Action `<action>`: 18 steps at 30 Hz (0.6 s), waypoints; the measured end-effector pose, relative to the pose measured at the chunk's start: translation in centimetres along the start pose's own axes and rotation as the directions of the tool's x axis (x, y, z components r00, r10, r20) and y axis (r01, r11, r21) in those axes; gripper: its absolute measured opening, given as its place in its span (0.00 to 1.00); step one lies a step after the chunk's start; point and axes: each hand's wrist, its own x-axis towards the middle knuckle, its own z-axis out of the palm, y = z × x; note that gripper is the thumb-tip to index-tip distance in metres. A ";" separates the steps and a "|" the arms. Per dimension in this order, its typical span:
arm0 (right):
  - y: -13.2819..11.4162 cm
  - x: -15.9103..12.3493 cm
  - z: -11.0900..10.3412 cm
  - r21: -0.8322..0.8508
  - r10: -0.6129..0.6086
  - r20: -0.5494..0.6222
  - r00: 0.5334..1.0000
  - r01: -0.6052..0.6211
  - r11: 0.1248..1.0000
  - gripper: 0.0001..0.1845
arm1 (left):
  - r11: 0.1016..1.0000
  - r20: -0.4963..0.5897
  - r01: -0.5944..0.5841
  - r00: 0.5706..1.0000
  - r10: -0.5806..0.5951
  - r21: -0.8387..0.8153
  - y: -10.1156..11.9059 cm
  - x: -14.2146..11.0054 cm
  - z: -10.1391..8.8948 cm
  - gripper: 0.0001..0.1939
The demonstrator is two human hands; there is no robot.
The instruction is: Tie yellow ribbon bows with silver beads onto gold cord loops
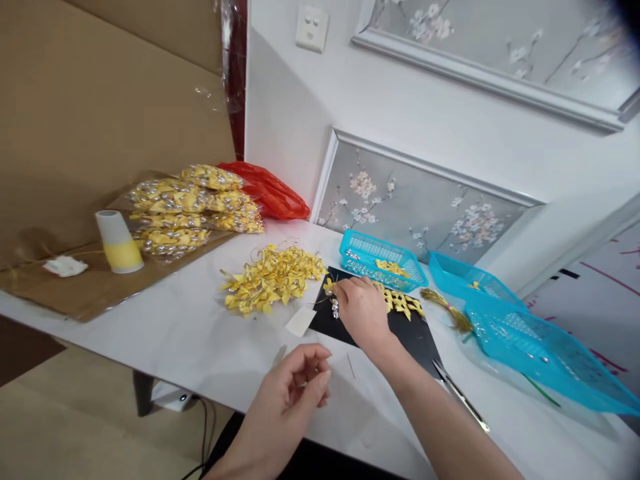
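My right hand (363,308) reaches over a black mat (415,337), its fingers pinched at a small yellow ribbon flower (329,287) with thin gold wire. Just below those fingertips lie silver beads (335,308). Rows of yellow ribbon flowers (403,303) rest on the mat to the right of the hand, partly hidden by it. My left hand (300,390) hovers near the table's front edge, fingers loosely curled and thumb apart from the index finger; nothing shows in it. A heap of wired yellow flowers (275,280) sits left of the mat.
A blue basket (385,257) with beads and yellow pieces stands behind the mat. More blue baskets (555,353), a gold wire bundle (450,310) and tweezers (463,397) lie right. Bagged flowers (195,207), a thread cone (119,243) and a red bag (270,190) are left.
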 end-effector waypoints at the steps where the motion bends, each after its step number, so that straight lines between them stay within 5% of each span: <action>1: -0.1 0.9 0.7 -0.036 -0.023 0.018 1.000 0.024 0.999 0.13 | 1.000 -0.007 0.009 1.000 -0.009 0.001 -0.2 0.0 -0.2 0.10; 6: -1.8 3.1 3.0 -0.099 -0.176 0.115 0.978 0.187 0.977 0.11 | 0.998 -0.048 0.052 0.997 -0.054 -0.047 -1.1 -0.2 -0.5 0.11; 13: -4.1 3.5 4.1 -0.017 -0.256 0.092 0.962 0.258 0.966 0.12 | 0.993 -0.044 0.064 0.997 -0.069 -0.099 -1.5 0.1 -0.8 0.13; 18: -2.1 4.2 0.4 0.090 -0.225 0.028 0.974 0.222 0.971 0.07 | 0.997 -0.029 0.056 0.998 -0.058 -0.046 -0.9 0.2 -1.0 0.11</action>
